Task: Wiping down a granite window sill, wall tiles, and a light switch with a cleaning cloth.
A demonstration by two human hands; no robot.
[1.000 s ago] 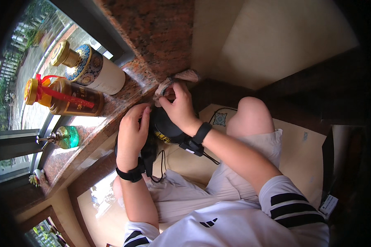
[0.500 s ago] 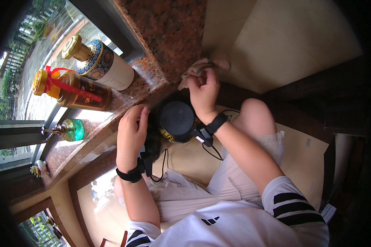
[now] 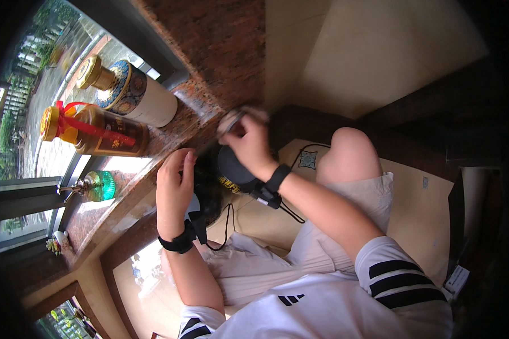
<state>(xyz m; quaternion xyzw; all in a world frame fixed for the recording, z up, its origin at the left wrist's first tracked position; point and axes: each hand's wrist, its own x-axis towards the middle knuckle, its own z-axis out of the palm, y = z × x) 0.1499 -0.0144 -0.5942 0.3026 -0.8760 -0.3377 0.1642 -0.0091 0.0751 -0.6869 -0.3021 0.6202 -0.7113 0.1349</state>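
Observation:
My right hand (image 3: 250,144) grips a light brownish cloth (image 3: 227,121), blurred by motion, at the corner of the granite sill (image 3: 195,127). Below that hand is a black round-topped object (image 3: 230,165) with yellow markings on its side, partly covered by the hand. My left hand (image 3: 173,183) is at the front edge of the sill, fingers loosely bent and thumb apart, with nothing seen in it. Both wrists wear black straps with small devices and cables.
On the sill stand a white and blue patterned bottle (image 3: 152,104) with a gold cap, an amber bottle (image 3: 110,133) with a red ribbon, a green glass bottle (image 3: 100,185) with a metal top and a small potted plant (image 3: 61,242). A window (image 3: 56,73) lies behind them.
My right hand has moved left with the cloth, from the wall side to the sill corner, and now covers part of the black round object. My left hand has barely moved.

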